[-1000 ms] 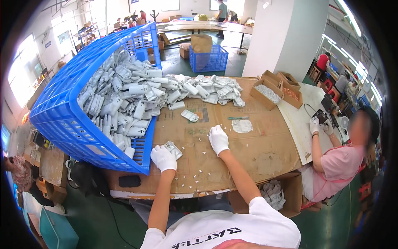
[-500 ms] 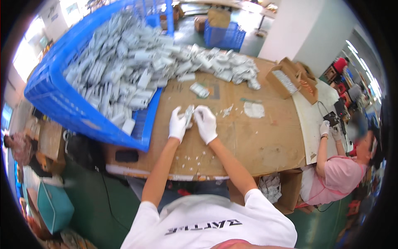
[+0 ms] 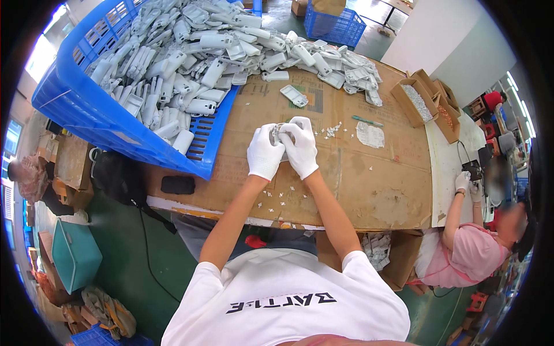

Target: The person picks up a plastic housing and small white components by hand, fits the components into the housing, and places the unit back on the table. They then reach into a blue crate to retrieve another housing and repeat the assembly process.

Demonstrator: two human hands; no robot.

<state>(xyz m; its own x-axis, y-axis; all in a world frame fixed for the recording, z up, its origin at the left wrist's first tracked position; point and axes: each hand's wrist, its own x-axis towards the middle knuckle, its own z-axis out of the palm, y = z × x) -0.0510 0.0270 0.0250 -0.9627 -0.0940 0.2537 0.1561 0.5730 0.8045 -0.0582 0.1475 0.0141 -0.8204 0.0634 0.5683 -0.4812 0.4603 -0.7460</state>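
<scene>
My gloved left hand (image 3: 265,152) and gloved right hand (image 3: 300,147) meet over the cardboard-covered table. Between their closed fingers is a whitish plastic casing (image 3: 276,134), mostly hidden by the gloves. Just beyond them a single open white plastic casing (image 3: 295,96) lies on the cardboard. To the right of my right hand sits a small cluster of tiny white plastic parts (image 3: 331,131). More tiny white parts (image 3: 282,203) are scattered near the front edge. A big heap of white plastic casings (image 3: 214,74) spills out of a blue crate (image 3: 124,138) at the far left.
A teal pen (image 3: 367,121) and a white paper (image 3: 370,135) lie to the right. Small-part boxes (image 3: 416,102) stand at the far right. A black case (image 3: 178,184) sits front left, an open carton (image 3: 402,259) below the front edge. A co-worker (image 3: 461,248) works at right.
My hands have come closer together around the casing, and the right hand's fingers now overlap it. The whole view has shifted slightly with the head.
</scene>
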